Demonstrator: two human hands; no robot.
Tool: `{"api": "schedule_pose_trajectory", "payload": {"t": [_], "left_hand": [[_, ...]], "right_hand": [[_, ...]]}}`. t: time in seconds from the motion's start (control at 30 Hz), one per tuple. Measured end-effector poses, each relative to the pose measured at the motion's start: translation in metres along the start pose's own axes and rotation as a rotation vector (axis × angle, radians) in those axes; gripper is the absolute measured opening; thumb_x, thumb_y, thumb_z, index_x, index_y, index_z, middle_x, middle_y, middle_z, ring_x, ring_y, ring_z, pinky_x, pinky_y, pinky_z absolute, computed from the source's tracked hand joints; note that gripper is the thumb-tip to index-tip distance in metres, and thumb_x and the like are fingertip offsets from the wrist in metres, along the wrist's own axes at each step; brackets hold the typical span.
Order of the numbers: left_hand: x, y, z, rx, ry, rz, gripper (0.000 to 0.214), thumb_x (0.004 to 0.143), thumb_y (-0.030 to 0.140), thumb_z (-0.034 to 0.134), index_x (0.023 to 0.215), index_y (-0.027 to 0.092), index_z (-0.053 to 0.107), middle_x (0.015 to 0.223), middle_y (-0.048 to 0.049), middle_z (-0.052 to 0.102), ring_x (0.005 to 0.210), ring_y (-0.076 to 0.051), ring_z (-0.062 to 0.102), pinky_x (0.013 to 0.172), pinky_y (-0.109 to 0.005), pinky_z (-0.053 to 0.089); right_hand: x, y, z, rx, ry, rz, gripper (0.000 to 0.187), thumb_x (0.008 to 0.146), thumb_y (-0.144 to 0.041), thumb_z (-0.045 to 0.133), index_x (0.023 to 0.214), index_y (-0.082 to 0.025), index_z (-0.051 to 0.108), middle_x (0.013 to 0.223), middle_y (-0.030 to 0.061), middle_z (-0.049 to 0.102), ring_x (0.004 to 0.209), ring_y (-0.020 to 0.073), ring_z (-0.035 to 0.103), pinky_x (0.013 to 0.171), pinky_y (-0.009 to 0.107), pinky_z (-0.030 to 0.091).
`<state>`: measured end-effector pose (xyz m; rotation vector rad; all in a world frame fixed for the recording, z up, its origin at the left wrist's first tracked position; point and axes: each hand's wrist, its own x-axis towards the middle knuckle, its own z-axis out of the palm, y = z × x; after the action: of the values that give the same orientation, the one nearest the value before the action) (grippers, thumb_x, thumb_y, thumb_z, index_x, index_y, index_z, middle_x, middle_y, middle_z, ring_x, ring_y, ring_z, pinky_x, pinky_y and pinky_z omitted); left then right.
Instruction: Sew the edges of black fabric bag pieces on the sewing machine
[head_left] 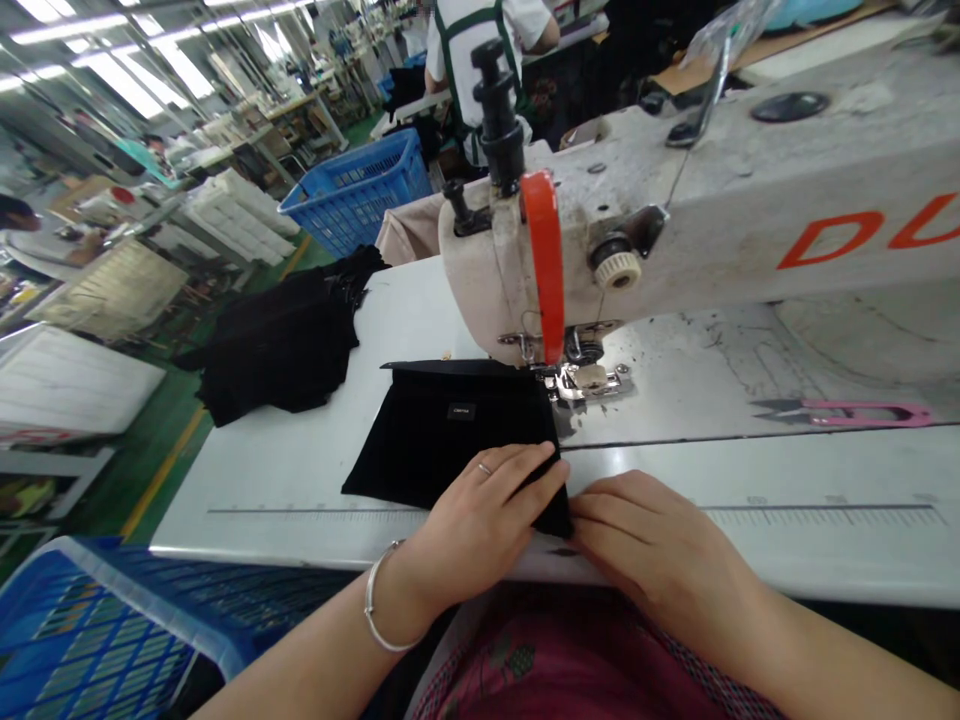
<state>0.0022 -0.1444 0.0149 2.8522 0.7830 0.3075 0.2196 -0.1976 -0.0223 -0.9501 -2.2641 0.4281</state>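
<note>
A black fabric piece (450, 425) with a small label lies on the white sewing table (300, 440), its far right corner under the presser foot (581, 380) of the sewing machine (750, 200). My left hand (480, 520) lies flat on the near right corner of the fabric, fingers stretched out, a ring and a bracelet on it. My right hand (652, 550) rests next to it at the fabric's right edge, fingers curled down against the edge and the table; whether it pinches the cloth is hidden.
A heap of black fabric (285, 340) lies at the table's far left. Pink thread snips (847, 412) rest to the right under the machine arm. Blue baskets stand near left (90, 630) and behind the table (360, 190). A person in a white top (480, 50) works beyond.
</note>
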Motion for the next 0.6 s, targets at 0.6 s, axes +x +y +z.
{"api": "schedule_pose_trajectory", "payload": {"t": [0.6], "left_hand": [[0.012,-0.025,0.006,0.060,-0.067,0.040,0.043,0.094,0.014,0.047,0.137,0.013,0.046,0.146,-0.0139,0.046,0.141,-0.026,0.036,0.118,-0.046,0.033]], "right_hand": [[0.012,0.008,-0.006,-0.067,0.030,-0.059,0.021,0.093,-0.007,0.050,0.106,-0.014,0.065,0.103,0.0062,0.068,0.105,0.0197,0.059,0.091,0.038,0.049]]}}
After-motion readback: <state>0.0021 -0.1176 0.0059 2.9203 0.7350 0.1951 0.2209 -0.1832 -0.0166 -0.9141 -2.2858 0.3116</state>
